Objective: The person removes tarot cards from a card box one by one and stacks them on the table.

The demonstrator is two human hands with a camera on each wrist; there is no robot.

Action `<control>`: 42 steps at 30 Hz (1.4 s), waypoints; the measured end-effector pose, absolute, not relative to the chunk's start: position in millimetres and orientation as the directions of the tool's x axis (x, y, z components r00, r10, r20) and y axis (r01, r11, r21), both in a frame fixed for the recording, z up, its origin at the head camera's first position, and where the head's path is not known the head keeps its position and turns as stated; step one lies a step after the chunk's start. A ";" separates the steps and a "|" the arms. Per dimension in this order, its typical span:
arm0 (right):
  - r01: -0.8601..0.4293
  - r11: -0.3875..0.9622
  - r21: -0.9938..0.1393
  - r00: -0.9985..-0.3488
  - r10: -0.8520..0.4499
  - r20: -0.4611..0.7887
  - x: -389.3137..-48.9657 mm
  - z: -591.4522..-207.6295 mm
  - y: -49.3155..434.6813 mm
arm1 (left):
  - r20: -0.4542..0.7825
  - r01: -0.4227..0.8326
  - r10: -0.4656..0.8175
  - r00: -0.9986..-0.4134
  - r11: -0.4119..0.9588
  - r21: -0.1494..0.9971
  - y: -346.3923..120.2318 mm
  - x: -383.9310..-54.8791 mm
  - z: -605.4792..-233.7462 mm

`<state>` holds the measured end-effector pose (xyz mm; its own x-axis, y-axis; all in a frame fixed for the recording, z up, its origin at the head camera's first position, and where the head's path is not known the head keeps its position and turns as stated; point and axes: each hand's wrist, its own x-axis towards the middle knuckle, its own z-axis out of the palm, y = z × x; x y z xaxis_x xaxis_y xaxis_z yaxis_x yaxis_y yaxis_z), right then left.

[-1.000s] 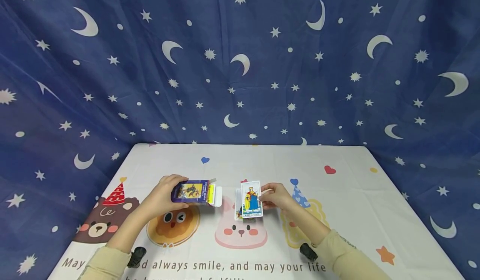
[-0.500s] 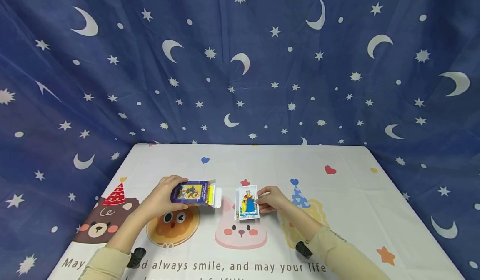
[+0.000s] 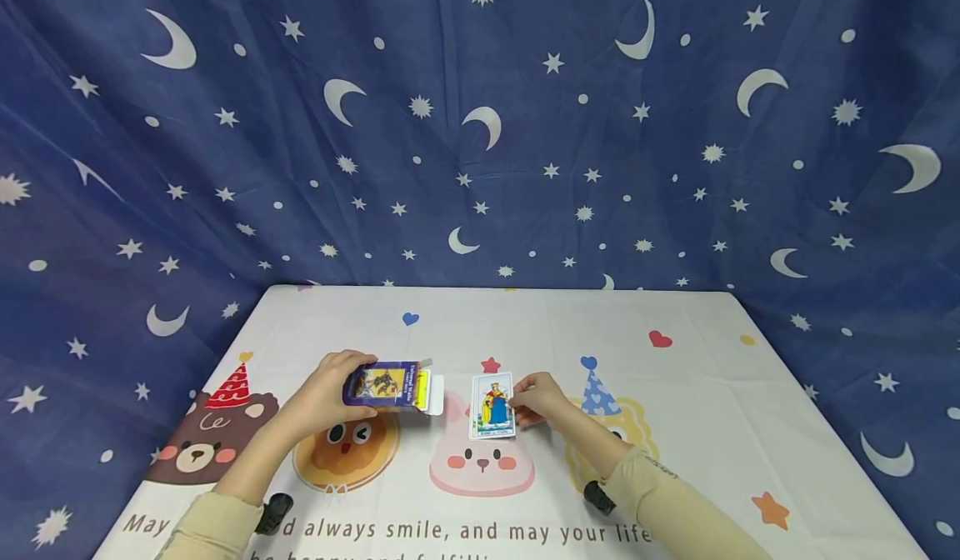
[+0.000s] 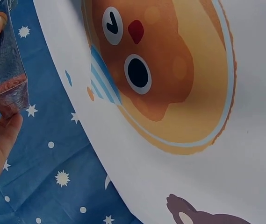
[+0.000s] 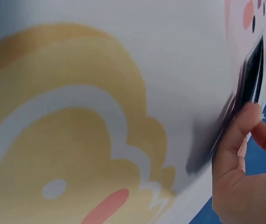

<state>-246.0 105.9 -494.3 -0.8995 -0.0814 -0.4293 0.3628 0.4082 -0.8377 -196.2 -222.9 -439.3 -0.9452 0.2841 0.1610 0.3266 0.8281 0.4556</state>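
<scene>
My left hand (image 3: 330, 389) grips the closed end of a purple tarot card box (image 3: 381, 383), which lies sideways with its open flap to the right. A yellow edge shows inside the mouth. In the left wrist view, thumb and fingers hold the shiny box (image 4: 4, 60) from both sides. Right of the box, a tarot card (image 3: 492, 406) with a crowned figure in blue and yellow lies face up over other cards, nearly lined up with them. My right hand (image 3: 538, 397) pinches its right edge; the right wrist view shows thumb and finger at the dark cards (image 5: 252, 74).
A white cloth (image 3: 540, 327) with printed cartoon animals and lettering covers the table. Behind it hangs a blue curtain (image 3: 525, 227) with moons and stars. Black wrist cameras (image 3: 274, 514) sit under both forearms.
My right hand has moved the crowned-figure card left and slightly down, so it now covers the cards beneath almost fully. The left hand and box have stayed in place.
</scene>
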 end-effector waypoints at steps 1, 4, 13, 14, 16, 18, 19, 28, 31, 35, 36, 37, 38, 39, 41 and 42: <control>0.357 0.418 -0.835 -0.902 -0.078 -0.424 -246.2 -494.4 106.4 | 0.162 0.328 0.285 -0.945 0.828 0.456 -222.9 -196.3 -438.8; 0.328 0.448 -0.832 -0.913 -0.078 -0.401 -246.2 -496.5 106.9 | 0.164 0.330 0.286 -0.944 0.829 0.453 -223.1 -196.2 -437.7; 0.251 0.495 -0.832 -0.937 -0.090 -0.337 -244.9 -501.3 105.4 | 0.157 0.322 0.281 -0.947 0.833 0.450 -224.5 -194.8 -437.7; 0.247 0.503 -0.828 -0.939 -0.088 -0.334 -245.3 -501.8 105.1 | 0.156 0.321 0.281 -0.947 0.833 0.451 -224.6 -194.6 -437.8; 0.246 0.518 -0.820 -0.939 -0.083 -0.334 -246.2 -502.4 104.3 | 0.156 0.321 0.281 -0.947 0.833 0.451 -224.4 -194.1 -437.5; 0.246 0.532 -0.810 -0.938 -0.079 -0.336 -246.9 -502.7 103.8 | 0.155 0.322 0.283 -0.947 0.831 0.454 -224.2 -193.8 -437.4; 0.248 0.536 -0.807 -0.938 -0.076 -0.339 -247.1 -502.9 103.8 | 0.157 0.325 0.285 -0.946 0.830 0.454 -224.0 -193.7 -437.4; 0.252 0.557 -0.791 -0.935 -0.072 -0.348 -247.0 -504.8 104.4 | 0.159 0.336 0.296 -0.942 0.828 0.449 -223.0 -192.3 -439.9; 0.256 0.547 -0.797 -0.934 -0.073 -0.350 -246.7 -505.4 104.6 | 0.159 0.332 0.292 -0.943 0.829 0.450 -223.0 -192.4 -439.8; 0.257 0.535 -0.805 -0.935 -0.073 -0.347 -244.6 -504.1 104.7 | 0.159 0.332 0.291 -0.943 0.828 0.451 -222.9 -192.7 -439.5; 0.255 0.532 -0.807 -0.936 -0.074 -0.345 -244.1 -503.4 104.6 | 0.158 0.331 0.291 -0.944 0.828 0.452 -222.9 -192.8 -439.4; 0.250 0.532 -0.809 -0.937 -0.077 -0.340 -243.4 -502.6 104.5 | 0.158 0.330 0.290 -0.944 0.828 0.454 -222.9 -192.9 -439.3; 0.242 0.532 -0.811 -0.939 -0.083 -0.334 -242.7 -501.5 104.3 | 0.157 0.329 0.289 -0.944 0.828 0.454 -223.0 -193.0 -439.2; 0.231 0.534 -0.813 -0.941 -0.089 -0.326 -242.2 -500.5 104.2 | 0.157 0.328 0.288 -0.945 0.828 0.454 -223.0 -193.1 -439.0; 0.200 0.547 -0.812 -0.946 -0.109 -0.306 -241.4 -498.7 104.1 | 0.156 0.325 0.285 -0.946 0.829 0.455 -223.3 -193.1 -438.6; 0.168 0.563 -0.810 -0.950 -0.126 -0.284 -241.3 -498.2 104.2 | 0.156 0.323 0.283 -0.946 0.830 0.455 -223.5 -193.0 -438.3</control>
<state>-241.3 104.2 -498.2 -0.9504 -0.1261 -0.2845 0.1677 0.5625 -0.8096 -193.0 -223.5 -438.3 -0.9464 0.2831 0.1558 0.3231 0.8298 0.4551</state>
